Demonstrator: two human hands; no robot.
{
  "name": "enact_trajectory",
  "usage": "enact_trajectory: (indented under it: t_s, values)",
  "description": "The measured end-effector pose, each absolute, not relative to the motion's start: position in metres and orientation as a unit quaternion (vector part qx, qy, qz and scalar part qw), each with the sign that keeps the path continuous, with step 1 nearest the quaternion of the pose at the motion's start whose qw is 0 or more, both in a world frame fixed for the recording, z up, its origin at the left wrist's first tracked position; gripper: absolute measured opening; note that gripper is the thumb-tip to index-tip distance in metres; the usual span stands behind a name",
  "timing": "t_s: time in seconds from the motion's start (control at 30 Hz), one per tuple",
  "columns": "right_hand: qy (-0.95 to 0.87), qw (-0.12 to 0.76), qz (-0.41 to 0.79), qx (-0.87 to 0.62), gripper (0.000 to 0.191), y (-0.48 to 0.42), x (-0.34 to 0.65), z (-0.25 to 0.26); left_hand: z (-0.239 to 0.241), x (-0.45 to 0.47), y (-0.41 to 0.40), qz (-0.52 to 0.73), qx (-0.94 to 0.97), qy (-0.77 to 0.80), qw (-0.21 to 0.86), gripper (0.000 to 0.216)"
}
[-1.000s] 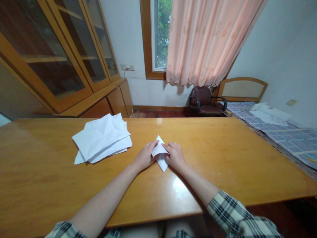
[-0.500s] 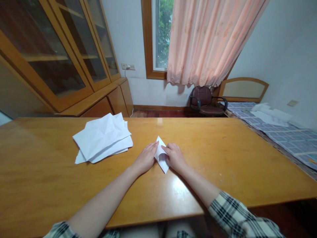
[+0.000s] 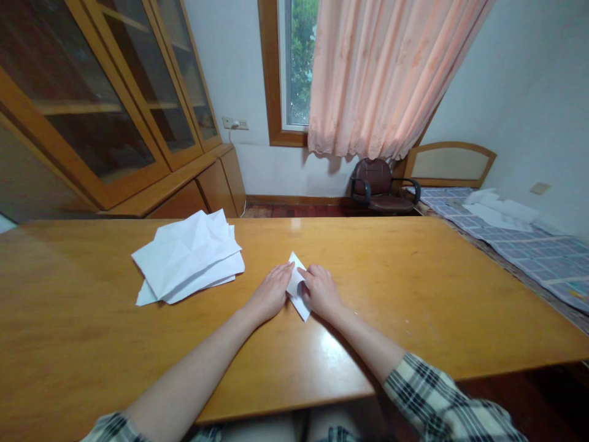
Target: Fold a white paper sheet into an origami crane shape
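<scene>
A small folded piece of white paper (image 3: 297, 288) lies on the wooden table between my two hands, one pointed corner facing away and another facing me. My left hand (image 3: 274, 288) rests along its left edge, fingertips pressing the upper part. My right hand (image 3: 321, 291) grips the paper's right side, fingers curled, with the tip of one finger on a flap that bows up. The folds under my fingers are partly hidden.
Left of my hands a pile of creased white paper sheets (image 3: 191, 255) lies on the table (image 3: 405, 270). Beyond the table stand a glass-door cabinet (image 3: 133, 92), a dark red armchair (image 3: 380, 187) and a bed (image 3: 515, 239) with papers on it.
My right hand has shifted slightly left over the paper, and the flap lies a little further toward the left. The whole view has moved slightly.
</scene>
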State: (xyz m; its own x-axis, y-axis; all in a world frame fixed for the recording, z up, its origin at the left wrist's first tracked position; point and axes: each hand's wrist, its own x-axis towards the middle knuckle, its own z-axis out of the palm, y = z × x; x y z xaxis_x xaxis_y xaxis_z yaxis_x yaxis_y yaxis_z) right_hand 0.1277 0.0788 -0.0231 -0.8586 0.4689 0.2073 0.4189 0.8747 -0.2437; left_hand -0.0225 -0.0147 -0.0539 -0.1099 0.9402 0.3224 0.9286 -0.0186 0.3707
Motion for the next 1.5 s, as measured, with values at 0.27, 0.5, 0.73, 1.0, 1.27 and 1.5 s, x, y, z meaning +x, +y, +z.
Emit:
enact_trajectory:
  t_s: [0.27,0.5,0.73,1.0,1.27,1.5]
  values:
    - [-0.947,0.131,0.113,-0.27,0.039,0.081,0.126,-0.023,-0.059,-0.025,-0.013,0.261,0.671,0.694,0.004,0.055]
    - [-0.93,0.14,0.118,-0.32,0.029,0.072,0.119,-0.017,-0.059,-0.022,-0.011,0.259,0.671,0.695,0.014,0.054]
    - [-0.901,0.146,0.373,-0.167,0.06,0.102,0.151,-0.014,-0.052,-0.023,-0.011,0.309,0.652,0.69,0.055,0.052]
    - [-0.814,0.056,0.561,-0.142,0.038,0.139,0.183,0.0,-0.044,-0.022,-0.013,0.317,0.624,0.707,0.099,0.053]
    - [-0.894,0.152,0.398,-0.141,0.029,0.14,0.16,-0.019,-0.045,-0.022,-0.012,0.312,0.62,0.712,0.108,0.054]
    - [-0.917,0.163,0.332,-0.149,0.02,0.132,0.155,-0.021,-0.045,-0.021,-0.013,0.317,0.629,0.704,0.095,0.054]
